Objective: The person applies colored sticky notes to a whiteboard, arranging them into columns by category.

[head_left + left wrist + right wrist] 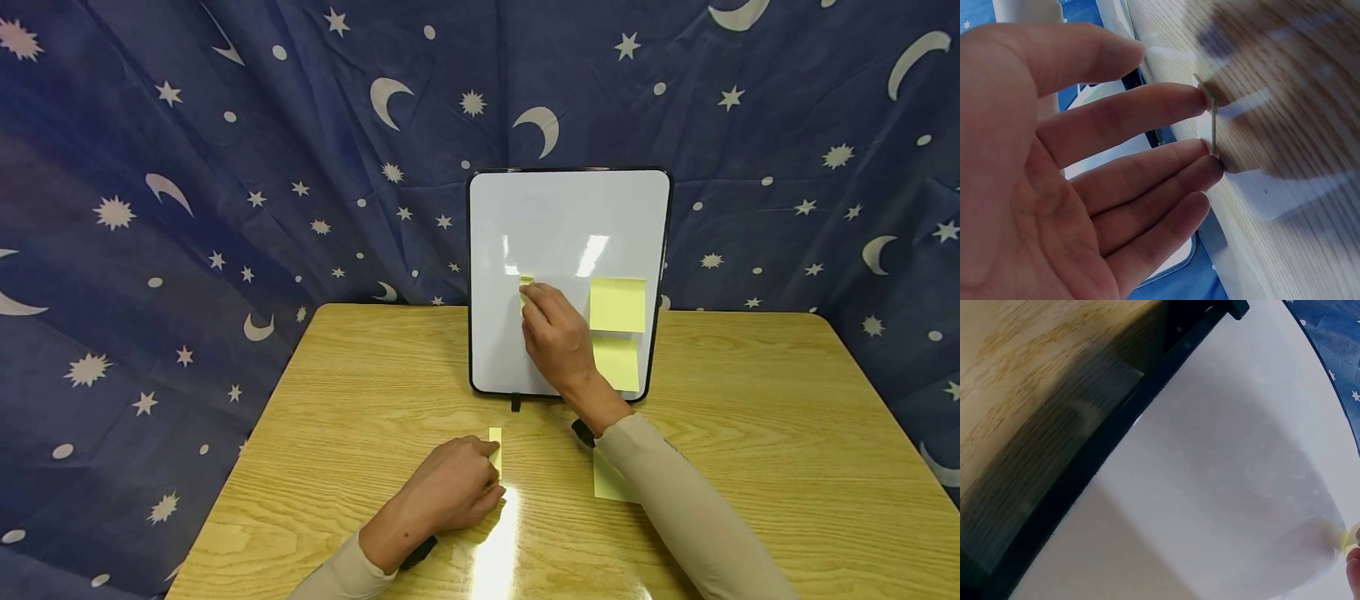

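Note:
On the whiteboard [555,221], my right hand [558,333] pinches a narrow yellow sticky strip [527,280] close to its surface. Only the fingertips [1354,565] and a bit of that strip show at the edge of the right wrist view. Most of the strip is behind the fingers in the head view. My left hand [453,483] rests on the table with its fingertips touching a second narrow yellow sticky strip [495,435]. In the left wrist view its fingers are stretched out and this strip [1214,128] appears almost edge-on, slightly bent.
Two square yellow sticky notes, an upper one [618,305] and a lower one [618,365], are stuck at the board's right side. Another yellow note [611,482] lies on the wooden table [360,375], partly under my right forearm. A blue star-patterned cloth [300,150] hangs behind.

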{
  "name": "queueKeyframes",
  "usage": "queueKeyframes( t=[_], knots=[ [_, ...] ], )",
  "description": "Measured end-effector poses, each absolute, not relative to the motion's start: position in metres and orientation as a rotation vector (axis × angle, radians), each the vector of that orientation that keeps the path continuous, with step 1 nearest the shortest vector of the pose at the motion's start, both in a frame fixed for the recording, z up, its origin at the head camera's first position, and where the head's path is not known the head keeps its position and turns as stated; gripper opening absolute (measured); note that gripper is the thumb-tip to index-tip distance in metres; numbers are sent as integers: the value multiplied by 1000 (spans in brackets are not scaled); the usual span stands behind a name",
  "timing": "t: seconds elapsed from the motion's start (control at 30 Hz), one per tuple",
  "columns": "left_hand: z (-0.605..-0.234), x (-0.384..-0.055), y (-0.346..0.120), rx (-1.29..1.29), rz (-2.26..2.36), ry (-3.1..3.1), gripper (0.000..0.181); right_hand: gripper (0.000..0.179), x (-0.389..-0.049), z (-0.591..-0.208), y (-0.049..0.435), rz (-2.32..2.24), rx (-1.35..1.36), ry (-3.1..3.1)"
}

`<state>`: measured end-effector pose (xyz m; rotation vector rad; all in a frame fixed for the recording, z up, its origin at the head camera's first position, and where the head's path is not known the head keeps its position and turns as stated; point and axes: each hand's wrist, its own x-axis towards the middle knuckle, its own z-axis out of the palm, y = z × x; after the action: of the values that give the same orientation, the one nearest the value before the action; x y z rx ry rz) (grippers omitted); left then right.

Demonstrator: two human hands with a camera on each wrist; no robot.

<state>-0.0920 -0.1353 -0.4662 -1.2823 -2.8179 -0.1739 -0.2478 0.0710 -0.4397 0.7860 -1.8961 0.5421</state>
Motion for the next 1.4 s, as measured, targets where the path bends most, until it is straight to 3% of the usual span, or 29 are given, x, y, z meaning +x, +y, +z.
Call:
queueKeyframes(
  t=[0.93, 1.23, 1.4],
  knots=[
    [-465, -94, -137, -1280, -206, -2852, 24, 11, -250, -448, 76, 510, 776, -1960],
    [-467, -95, -136, -1285, -191, -2866, 24, 2, -246, -449, 79, 536, 768, -2007],
    [-466, -95, -135, -1280, -203, -2870, 24, 12, -243, -453, 81, 563, 756, -2039]
  ],
)
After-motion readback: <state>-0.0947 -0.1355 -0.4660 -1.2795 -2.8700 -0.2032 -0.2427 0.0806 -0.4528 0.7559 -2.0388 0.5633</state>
